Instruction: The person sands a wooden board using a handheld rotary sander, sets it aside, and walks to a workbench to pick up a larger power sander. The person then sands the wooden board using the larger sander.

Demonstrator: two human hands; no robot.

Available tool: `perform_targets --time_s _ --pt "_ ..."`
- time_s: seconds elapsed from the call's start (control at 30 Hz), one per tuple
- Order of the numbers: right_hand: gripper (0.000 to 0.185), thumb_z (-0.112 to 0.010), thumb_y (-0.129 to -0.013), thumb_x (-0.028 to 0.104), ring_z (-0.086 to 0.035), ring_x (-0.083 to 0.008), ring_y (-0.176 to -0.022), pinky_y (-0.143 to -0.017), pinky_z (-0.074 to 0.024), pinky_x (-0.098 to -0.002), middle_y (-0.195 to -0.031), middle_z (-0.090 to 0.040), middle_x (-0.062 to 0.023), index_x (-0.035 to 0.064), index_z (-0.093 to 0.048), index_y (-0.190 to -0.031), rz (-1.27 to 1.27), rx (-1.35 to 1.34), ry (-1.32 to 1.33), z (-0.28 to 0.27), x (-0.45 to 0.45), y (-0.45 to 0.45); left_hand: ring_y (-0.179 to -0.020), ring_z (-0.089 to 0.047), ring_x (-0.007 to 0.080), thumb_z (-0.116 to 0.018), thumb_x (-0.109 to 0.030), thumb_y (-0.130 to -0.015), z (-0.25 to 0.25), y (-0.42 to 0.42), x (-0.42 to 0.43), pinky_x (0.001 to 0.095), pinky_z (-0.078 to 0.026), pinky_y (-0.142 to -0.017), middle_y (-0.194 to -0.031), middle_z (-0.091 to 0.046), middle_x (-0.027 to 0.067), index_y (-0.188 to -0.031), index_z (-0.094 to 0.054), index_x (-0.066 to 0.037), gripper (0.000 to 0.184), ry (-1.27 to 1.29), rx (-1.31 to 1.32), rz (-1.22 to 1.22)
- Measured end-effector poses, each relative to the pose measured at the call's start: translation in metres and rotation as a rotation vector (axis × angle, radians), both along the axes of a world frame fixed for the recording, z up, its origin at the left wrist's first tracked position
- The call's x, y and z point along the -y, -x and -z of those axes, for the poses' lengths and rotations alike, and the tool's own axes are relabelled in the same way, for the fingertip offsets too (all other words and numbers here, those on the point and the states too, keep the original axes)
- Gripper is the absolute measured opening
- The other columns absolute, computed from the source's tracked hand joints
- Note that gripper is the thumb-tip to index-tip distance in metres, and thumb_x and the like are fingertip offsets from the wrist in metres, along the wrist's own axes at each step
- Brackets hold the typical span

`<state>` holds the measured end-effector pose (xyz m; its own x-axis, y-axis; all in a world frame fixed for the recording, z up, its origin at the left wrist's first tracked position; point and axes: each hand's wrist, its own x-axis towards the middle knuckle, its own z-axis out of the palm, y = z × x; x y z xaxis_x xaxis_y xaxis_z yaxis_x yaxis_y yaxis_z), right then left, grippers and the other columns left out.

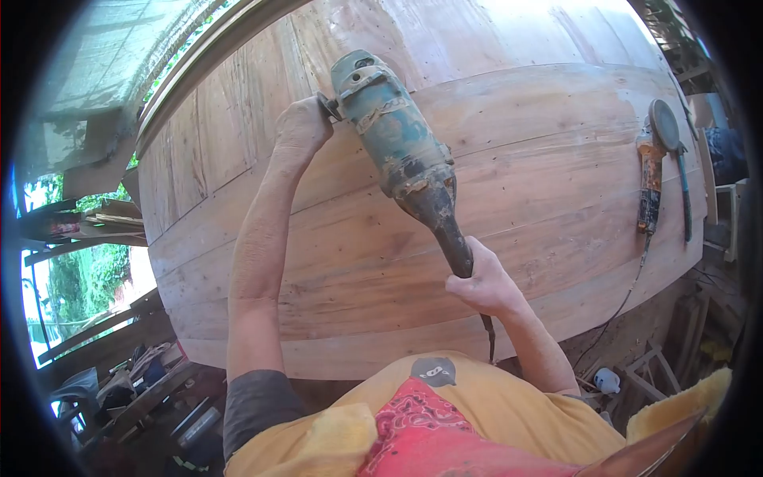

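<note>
A large, worn teal angle grinder (400,135) lies across the middle of the view over a wide wooden panel (334,278). My left hand (304,127) is closed around the side handle near the grinder's head. Lower down, my right hand (489,278) wraps the dark rear handle, with the power cord hanging below it. Whatever disc the grinder carries is hidden beneath its head, so I cannot tell whether it touches the boards. The panel is made of long joined planks with visible seams and dark specks.
On the panel's right side rests a smaller orange and black grinder (650,171) with a round disc, its cord running over the edge. A slim blue-handled tool (684,191) lies beside it. Wood scraps and clutter (151,381) fill the lower left; a wooden frame (656,370) stands lower right.
</note>
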<state>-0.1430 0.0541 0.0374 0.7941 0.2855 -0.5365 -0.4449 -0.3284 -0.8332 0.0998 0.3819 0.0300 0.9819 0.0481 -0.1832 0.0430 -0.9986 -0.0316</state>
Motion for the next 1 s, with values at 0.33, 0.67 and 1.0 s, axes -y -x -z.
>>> perform_targets --time_s 0.33,0.67,1.0 --pt "0.033 -0.067 -0.078 0.006 -0.053 -0.0083 -0.060 -0.053 -0.0460 -0.0282 -0.076 -0.054 0.0005 -0.0004 -0.057 -0.109 0.096 -0.099 -0.056 -0.015 0.038 -0.073 -0.101 -0.075 0.0386 -0.063 -0.018 -0.097 0.018 -0.055 0.032 0.0511 -0.059 -0.083 -0.105 -0.076 0.0201 -0.116 -0.065 -0.009 0.021 0.158 0.324 0.180" --pt "0.028 -0.070 -0.081 0.016 -0.054 -0.0110 -0.056 -0.048 -0.0452 -0.0301 -0.075 -0.054 -0.0012 0.0041 -0.056 -0.102 -0.035 -0.020 -0.017 -0.006 0.033 -0.189 -0.109 -0.074 0.0387 -0.057 -0.018 -0.100 0.003 -0.145 0.017 0.0509 -0.058 -0.093 -0.114 -0.076 0.0220 -0.127 -0.067 -0.011 0.029 0.043 0.206 0.008" --pt "0.025 -0.068 -0.082 0.018 -0.057 -0.0124 -0.059 -0.051 -0.0488 -0.0317 -0.071 -0.053 -0.0021 0.0043 -0.053 -0.096 -0.048 0.043 0.105 -0.020 0.039 -0.210 -0.114 -0.073 0.0342 -0.062 -0.015 -0.095 0.003 -0.160 0.020 0.0468 -0.058 -0.095 -0.120 -0.076 0.0176 -0.127 -0.069 -0.013 0.033 0.000 0.177 -0.013"
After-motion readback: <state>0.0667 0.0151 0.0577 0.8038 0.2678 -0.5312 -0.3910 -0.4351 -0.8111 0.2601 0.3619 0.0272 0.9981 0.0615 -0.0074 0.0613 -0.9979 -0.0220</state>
